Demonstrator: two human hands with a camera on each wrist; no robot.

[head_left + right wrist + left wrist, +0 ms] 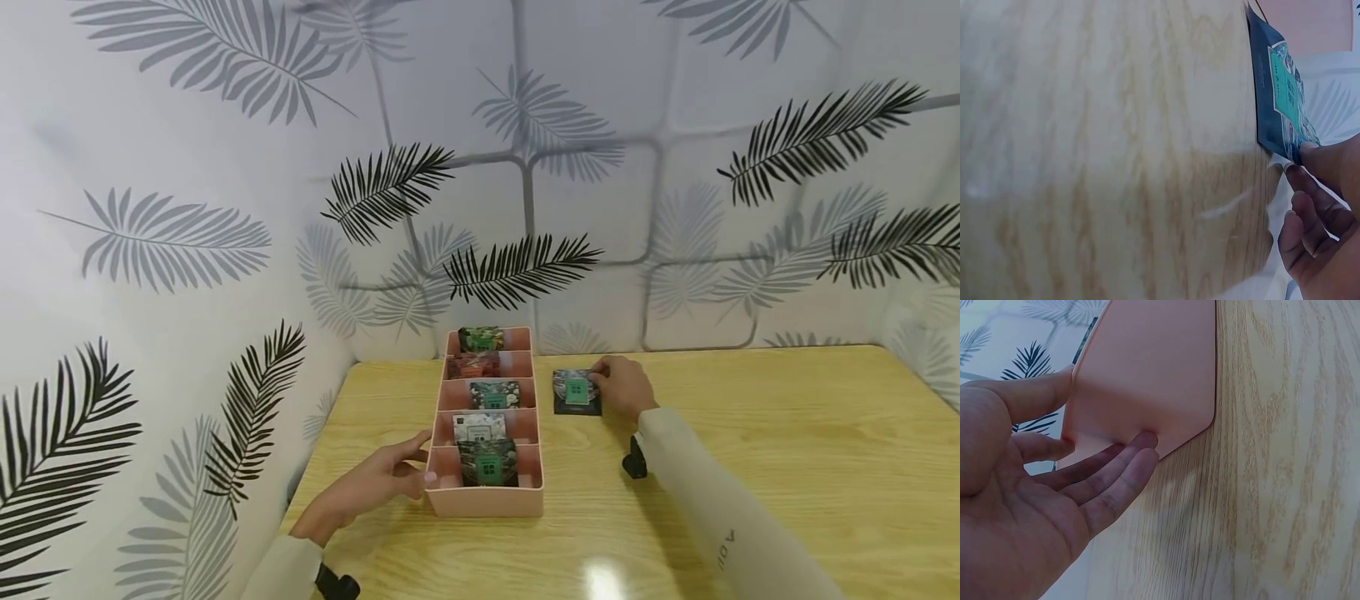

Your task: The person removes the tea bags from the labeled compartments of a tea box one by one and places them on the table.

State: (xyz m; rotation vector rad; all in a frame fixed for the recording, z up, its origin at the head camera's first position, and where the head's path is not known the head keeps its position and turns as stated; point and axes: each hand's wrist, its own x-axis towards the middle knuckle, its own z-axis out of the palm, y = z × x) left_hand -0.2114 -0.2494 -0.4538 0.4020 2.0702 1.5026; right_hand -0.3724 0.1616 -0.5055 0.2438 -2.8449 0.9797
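A pink divided organizer box [486, 502] stands lengthwise on the table, with upright sachets in its compartments. My left hand [378, 483] is at the box's near left side. In the left wrist view, the thumb of that hand [1029, 469] reaches the rim while the other fingers lie fairly straight along the outer wall. Right of the box is a dark sachet [577, 392] with a green label. My right hand [626, 387] pinches its right edge; in the right wrist view, the thumb of that hand [1329, 206] overlaps the sachet's corner [1282, 94].
Inside the box, a dark sachet with a green label [487, 462] is nearest, before a white one [480, 427]. Farther back are a patterned sachet [495, 394], a red one [474, 365] and a green-yellow one [482, 338]. A leaf-patterned wall covering [585, 208] borders the wooden table [765, 450].
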